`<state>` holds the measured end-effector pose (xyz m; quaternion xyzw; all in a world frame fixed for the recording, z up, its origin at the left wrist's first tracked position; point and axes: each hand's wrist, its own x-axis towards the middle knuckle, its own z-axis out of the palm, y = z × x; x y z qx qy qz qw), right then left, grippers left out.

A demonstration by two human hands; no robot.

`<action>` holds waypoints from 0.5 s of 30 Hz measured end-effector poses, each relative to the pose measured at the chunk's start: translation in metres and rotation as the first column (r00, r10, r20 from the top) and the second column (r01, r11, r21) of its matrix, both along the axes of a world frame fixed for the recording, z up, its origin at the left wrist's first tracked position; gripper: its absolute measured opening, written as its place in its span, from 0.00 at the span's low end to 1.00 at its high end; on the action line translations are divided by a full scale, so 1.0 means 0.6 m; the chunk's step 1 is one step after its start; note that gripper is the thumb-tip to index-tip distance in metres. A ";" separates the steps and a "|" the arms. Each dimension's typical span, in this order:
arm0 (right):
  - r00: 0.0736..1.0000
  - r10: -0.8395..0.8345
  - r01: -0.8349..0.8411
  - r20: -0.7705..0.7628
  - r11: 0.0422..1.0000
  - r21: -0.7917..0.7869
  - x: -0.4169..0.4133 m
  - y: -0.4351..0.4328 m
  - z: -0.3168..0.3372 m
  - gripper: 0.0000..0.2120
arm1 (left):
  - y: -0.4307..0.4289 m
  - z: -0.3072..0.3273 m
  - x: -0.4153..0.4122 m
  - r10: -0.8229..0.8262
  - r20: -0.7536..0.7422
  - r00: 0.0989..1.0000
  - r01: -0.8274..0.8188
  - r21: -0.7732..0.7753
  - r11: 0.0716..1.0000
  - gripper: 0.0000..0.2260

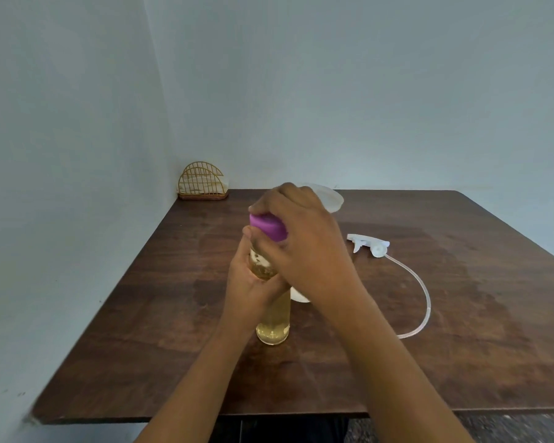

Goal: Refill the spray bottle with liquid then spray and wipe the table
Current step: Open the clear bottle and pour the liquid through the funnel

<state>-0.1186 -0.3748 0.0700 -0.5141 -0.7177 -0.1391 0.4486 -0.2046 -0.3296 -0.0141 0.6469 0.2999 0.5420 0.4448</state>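
1. The right hand (304, 241) has its fingers (269, 203) closed over the purple cap (268, 227) of the refill bottle (273, 318), the thumb side wrapped down the near edge of the cap.
2. The left hand (253, 282) grips the bottle's upper body just below the cap, fingers closed around the clear plastic, so the bottle stands upright with its base on the surface (333, 362).
3. Judged from this grip, the step in hand is turning or lifting the cap. Which way it is going I cannot tell.
4. To do it well, the left hand should hold firm without squeezing the soft wall, since the amber liquid with froth near the neck could well up once the cap frees.
5. Keeping the base planted gives the twist something to work against and keeps the bottle from tipping.
6. Behind the hands a translucent white spray bottle (328, 199) stands, mostly hidden; its mouth is not visible.
7. The trigger sprayer head (368, 244) lies apart on the right with its dip tube (426, 298) curling toward the near edge, so refilling looks not yet finished.
8. A wire napkin holder (202, 185) with napkins sits in the far left corner.
9. No brand, label or readable writing shows on any item.
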 end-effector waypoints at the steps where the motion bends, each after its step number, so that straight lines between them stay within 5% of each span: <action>1: 0.982 0.148 -0.155 -0.114 0.986 -0.054 0.016 0.001 -0.002 0.09 | 0.000 0.000 0.001 0.003 0.000 1.000 -0.003 -0.004 1.000 0.24; 2: 0.915 0.294 -0.334 -0.277 0.936 -0.108 0.032 0.004 -0.005 0.08 | -0.001 0.000 0.002 0.004 0.006 1.000 -0.004 -0.010 1.000 0.23; 5: 0.493 0.476 -0.748 -0.728 0.660 -0.074 0.052 0.017 -0.012 0.14 | -0.003 0.002 0.005 0.005 0.018 1.000 -0.005 -0.039 0.999 0.22; 8: 0.362 0.503 -0.809 -0.785 0.588 0.004 0.055 0.014 -0.005 0.14 | -0.004 0.000 0.004 0.010 0.025 1.000 -0.008 -0.048 0.999 0.23; 9: 0.400 0.484 -0.769 -0.779 0.639 0.002 0.055 0.009 0.000 0.12 | -0.004 0.001 0.004 0.012 0.030 0.999 -0.010 -0.050 0.999 0.23; 10: 0.530 0.401 -0.658 -0.747 0.750 -0.064 0.052 0.002 0.008 0.10 | -0.004 0.002 0.004 0.012 0.030 0.999 -0.011 -0.049 0.999 0.23; 12: 0.886 0.033 -0.170 -0.463 0.951 -0.257 0.035 -0.008 0.023 0.15 | -0.007 0.005 0.004 0.015 0.032 0.999 -0.014 -0.046 0.999 0.24; 14: 0.956 -0.292 0.285 0.012 0.924 -0.255 0.007 -0.014 0.026 0.24 | -0.008 0.003 0.003 0.010 0.028 1.000 -0.009 -0.038 0.999 0.29; 15: 0.936 -0.326 0.348 0.135 0.912 -0.215 -0.007 -0.014 0.024 0.25 | -0.008 0.001 0.002 0.009 0.030 1.000 -0.008 -0.035 0.999 0.33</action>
